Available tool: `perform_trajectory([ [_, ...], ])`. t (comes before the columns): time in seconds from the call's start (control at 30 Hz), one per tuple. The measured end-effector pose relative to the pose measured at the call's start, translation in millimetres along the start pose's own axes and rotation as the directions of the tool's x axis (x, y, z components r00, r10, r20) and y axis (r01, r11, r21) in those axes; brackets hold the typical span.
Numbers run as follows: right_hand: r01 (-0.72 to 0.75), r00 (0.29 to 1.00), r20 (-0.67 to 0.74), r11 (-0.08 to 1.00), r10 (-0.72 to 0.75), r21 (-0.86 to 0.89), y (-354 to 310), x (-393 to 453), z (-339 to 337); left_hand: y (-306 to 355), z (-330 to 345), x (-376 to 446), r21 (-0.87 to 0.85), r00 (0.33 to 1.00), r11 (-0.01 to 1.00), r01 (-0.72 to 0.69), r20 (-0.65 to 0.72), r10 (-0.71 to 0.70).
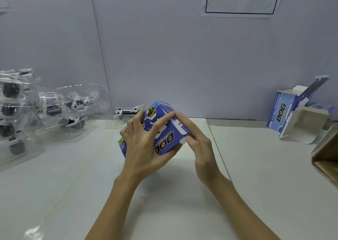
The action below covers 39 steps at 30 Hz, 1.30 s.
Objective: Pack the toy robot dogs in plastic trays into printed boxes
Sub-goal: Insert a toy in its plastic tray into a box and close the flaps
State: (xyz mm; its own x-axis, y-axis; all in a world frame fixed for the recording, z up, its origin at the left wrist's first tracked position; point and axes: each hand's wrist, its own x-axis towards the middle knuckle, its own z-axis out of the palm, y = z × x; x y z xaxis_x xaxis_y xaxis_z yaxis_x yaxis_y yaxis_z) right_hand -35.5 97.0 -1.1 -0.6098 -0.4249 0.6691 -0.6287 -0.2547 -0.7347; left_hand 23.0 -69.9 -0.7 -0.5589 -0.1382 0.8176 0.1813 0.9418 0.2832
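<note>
Right now, blue box [165,130] tilted above the table [182,194], between both hands, left hand [144,144] wrapped over its front, right hand [197,141] pinching its right edge

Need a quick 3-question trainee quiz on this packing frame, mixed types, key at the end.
1. True or false: both hands are on the blue printed box.
2. Where do the trayed toy dogs wait? A) left of the table B) right C) inside the brown carton
3. What stands open at far right, by the wall?

Key: 1. True: the left hand grips it, the right hand pinches its end. 2. A. 3. An empty printed box.
</note>
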Motion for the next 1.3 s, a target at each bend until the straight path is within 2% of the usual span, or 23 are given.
perform_trajectory([
  [0.2,0.036,0.998,-0.045,0.991,-0.042,-0.126,-7,7,-5,-4,-4,1,-0.185,0.999,0.983,-0.007,0.048,0.016],
  [0.37,0.005,0.997,-0.077,0.995,-0.013,-0.096,-11,6,-5,0,-4,-1,-0.252,0.997,0.966,0.047,0.076,-0.028],
  [0.47,0.031,0.997,-0.070,0.992,-0.040,-0.124,-14,7,-7,4,-3,0,-0.268,0.996,0.961,0.070,0.070,-0.053],
  [0.57,0.135,0.991,0.025,0.982,-0.133,-0.134,-15,4,-6,7,-2,0,-0.251,0.997,0.965,0.073,0.033,-0.067],
  [0.63,0.149,0.988,0.063,0.979,-0.141,-0.140,-14,1,-1,7,-2,0,-0.247,0.996,0.965,0.087,0.017,-0.086],
  [0.77,0.178,0.984,0.032,0.958,-0.176,-0.224,-10,1,7,6,-4,0,-0.255,0.996,0.963,0.093,0.029,-0.089],
  [0.83,0.153,0.987,-0.022,0.975,-0.158,-0.163,-9,0,9,7,-4,1,-0.241,0.996,0.967,0.084,0.035,-0.078],
  [0.93,0.022,0.990,-0.140,0.999,-0.016,0.042,-10,-2,16,11,-5,1,-0.230,0.997,0.970,0.080,0.037,-0.073],
  [1.0,-0.011,0.985,-0.169,0.995,0.027,0.096,-10,-1,17,12,-5,1,-0.226,0.996,0.970,0.086,0.035,-0.080],
  [1.3,0.102,0.983,-0.134,0.979,-0.127,-0.176,-8,-2,16,10,0,1,-0.196,0.995,0.976,0.096,0.022,-0.094],
])
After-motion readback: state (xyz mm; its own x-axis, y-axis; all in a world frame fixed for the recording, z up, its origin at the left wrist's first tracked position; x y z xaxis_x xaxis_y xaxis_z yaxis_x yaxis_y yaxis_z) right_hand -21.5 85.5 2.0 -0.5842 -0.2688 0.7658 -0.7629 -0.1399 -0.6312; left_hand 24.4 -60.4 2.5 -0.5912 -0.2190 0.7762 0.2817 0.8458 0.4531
